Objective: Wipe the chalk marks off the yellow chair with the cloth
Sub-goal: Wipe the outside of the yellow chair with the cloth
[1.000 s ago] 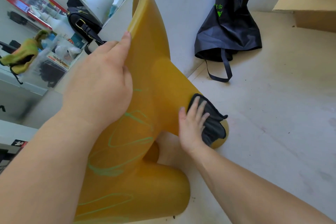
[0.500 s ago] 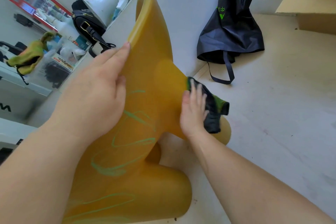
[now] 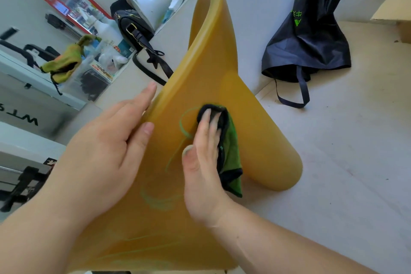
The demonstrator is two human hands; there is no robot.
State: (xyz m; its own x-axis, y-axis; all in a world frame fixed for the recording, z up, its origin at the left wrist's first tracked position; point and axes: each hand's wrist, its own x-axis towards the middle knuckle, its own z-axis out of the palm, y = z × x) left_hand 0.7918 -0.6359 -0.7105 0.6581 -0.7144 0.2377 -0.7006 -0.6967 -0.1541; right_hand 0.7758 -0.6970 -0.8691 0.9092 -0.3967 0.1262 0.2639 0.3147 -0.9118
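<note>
The yellow moulded chair (image 3: 209, 69) lies tipped on the pale floor, filling the middle of the view. Green chalk marks (image 3: 183, 124) loop across its broad face, with fainter smears lower down. My right hand (image 3: 204, 162) lies flat on that face, pressing a dark cloth with a green side (image 3: 230, 151) against the chair just right of the chalk loop. My left hand (image 3: 106, 151) grips the chair's left edge, thumb on the front and fingers along the rim.
A black drawstring bag (image 3: 307, 38) slumps on the floor at the right. Cardboard boxes (image 3: 395, 6) stand at the top right. On the left, shelves hold a black handbag (image 3: 133, 29), a white megaphone (image 3: 155, 4), bottles and a yellow-green rag (image 3: 66, 60).
My right hand has carried the cloth from the chair's lower right lobe up and left onto the broad face, beside the chalk loop. The left hand keeps its hold on the edge.
</note>
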